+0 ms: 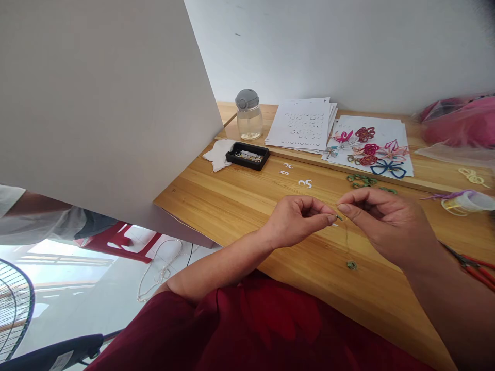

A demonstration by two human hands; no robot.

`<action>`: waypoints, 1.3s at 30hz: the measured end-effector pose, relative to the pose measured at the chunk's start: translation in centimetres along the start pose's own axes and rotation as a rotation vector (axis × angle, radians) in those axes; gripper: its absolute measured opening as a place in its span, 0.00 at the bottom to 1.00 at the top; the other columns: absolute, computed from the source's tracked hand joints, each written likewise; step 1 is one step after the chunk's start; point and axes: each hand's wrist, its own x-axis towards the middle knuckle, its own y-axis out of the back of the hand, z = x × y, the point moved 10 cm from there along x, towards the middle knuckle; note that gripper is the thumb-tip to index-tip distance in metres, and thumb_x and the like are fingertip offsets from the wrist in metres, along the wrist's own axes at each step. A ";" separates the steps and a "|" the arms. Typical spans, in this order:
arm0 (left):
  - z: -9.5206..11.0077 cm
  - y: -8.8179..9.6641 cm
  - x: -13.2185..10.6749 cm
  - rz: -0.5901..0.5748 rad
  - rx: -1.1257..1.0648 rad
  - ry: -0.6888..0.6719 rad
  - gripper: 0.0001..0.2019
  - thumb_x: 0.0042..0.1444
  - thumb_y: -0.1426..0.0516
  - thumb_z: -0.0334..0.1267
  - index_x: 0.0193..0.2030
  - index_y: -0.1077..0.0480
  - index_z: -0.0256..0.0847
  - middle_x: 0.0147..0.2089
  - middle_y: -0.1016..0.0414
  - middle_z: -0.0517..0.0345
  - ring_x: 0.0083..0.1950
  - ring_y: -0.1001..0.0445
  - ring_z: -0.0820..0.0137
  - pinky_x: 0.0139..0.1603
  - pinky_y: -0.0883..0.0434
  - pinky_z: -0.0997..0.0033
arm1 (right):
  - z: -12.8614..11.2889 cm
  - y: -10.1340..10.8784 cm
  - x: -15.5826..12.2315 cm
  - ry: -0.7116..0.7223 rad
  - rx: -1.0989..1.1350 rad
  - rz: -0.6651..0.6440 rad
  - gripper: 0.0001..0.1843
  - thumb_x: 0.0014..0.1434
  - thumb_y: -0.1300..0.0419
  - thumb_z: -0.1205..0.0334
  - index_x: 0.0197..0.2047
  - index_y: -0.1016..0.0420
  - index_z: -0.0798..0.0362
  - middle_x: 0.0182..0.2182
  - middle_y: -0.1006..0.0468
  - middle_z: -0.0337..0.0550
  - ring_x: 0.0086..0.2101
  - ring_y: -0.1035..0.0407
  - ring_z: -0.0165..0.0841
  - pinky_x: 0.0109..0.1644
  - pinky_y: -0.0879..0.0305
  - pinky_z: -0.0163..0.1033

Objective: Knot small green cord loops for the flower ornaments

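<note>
My left hand (299, 219) and my right hand (382, 221) meet above the wooden table (240, 201), fingertips pinched together on a thin green strip (345, 234). The strip hangs down from the pinch and ends in a small green coil (351, 265) resting on the table. Both hands are closed around the strip's top end. Several finished green coils (361, 180) lie just beyond my hands.
A black tray (247, 155), a crumpled tissue (218, 153), a clear bottle with grey lid (248, 114), stacked white sheets (303, 123) and coloured paper flowers (367, 149) sit at the back. Red-handled pliers (474, 265) lie right. A grey board (100, 103) stands left.
</note>
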 end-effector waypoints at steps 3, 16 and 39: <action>0.0 0.1 0.0 0.001 -0.008 -0.017 0.21 0.44 0.24 0.49 0.34 0.21 0.36 0.32 0.22 0.57 0.31 0.32 0.76 0.33 0.36 0.73 | 1.2 -0.2 0.0 -0.093 0.083 0.003 0.19 0.55 0.24 0.41 0.35 0.16 0.48 0.27 0.23 0.39 0.27 0.34 0.30 0.31 0.37 0.38; -0.3 1.2 0.4 0.113 -0.060 -0.087 0.22 0.45 0.24 0.51 0.34 0.22 0.35 0.33 0.22 0.57 0.33 0.31 0.76 0.37 0.33 0.72 | 4.8 -3.9 -2.2 -0.539 0.509 -0.133 0.26 0.37 0.16 0.43 0.25 0.20 0.52 0.17 0.35 0.33 0.19 0.43 0.23 0.24 0.51 0.33; -1.1 0.3 0.7 0.120 -0.266 -0.044 0.24 0.40 0.23 0.51 0.35 0.21 0.36 0.32 0.21 0.58 0.34 0.27 0.75 0.40 0.31 0.69 | 3.4 -2.7 -2.8 -0.375 0.549 0.263 0.20 0.42 0.18 0.47 0.29 0.20 0.46 0.15 0.35 0.33 0.19 0.45 0.28 0.21 0.54 0.34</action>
